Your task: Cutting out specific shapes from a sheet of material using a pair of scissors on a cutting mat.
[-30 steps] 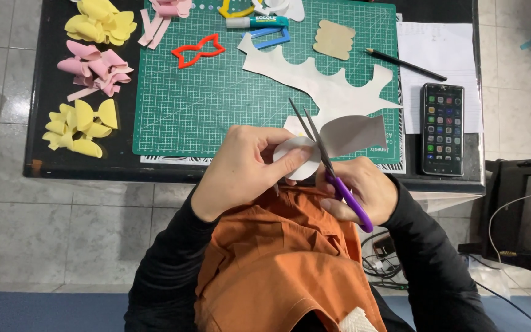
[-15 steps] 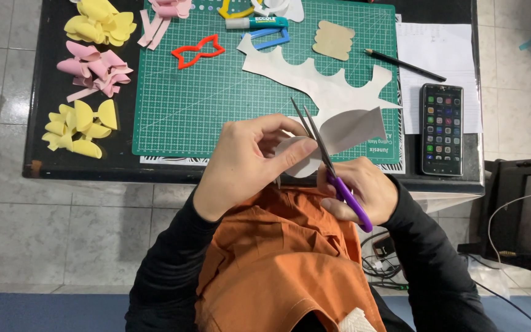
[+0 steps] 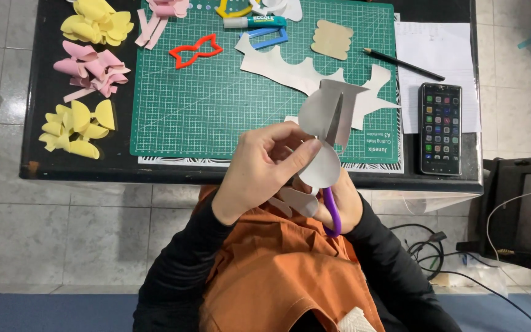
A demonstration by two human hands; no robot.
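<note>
My left hand (image 3: 264, 166) pinches a white foam sheet piece (image 3: 322, 130) with rounded lobes, holding it up over the table's near edge. My right hand (image 3: 343, 206), mostly hidden behind the sheet, grips purple-handled scissors (image 3: 333, 212). The blades (image 3: 335, 118) point away from me and cut into the sheet. Another white cut piece (image 3: 300, 200) hangs below my left hand, over my orange apron.
A green cutting mat (image 3: 216, 92) lies on the black table (image 3: 81, 161), with a white foam offcut (image 3: 284, 66), a red bow-shaped outline (image 3: 195, 51), a glue stick (image 3: 254, 22) and a tan template (image 3: 332, 39). Yellow (image 3: 76, 128) and pink foam bows (image 3: 92, 67) lie left; pencil (image 3: 403, 64), paper and phone (image 3: 440, 128) right.
The white sheet has been turned and lifted, and the scissor blades now point straighter away, deeper into the sheet. Both hands stay near the table edge.
</note>
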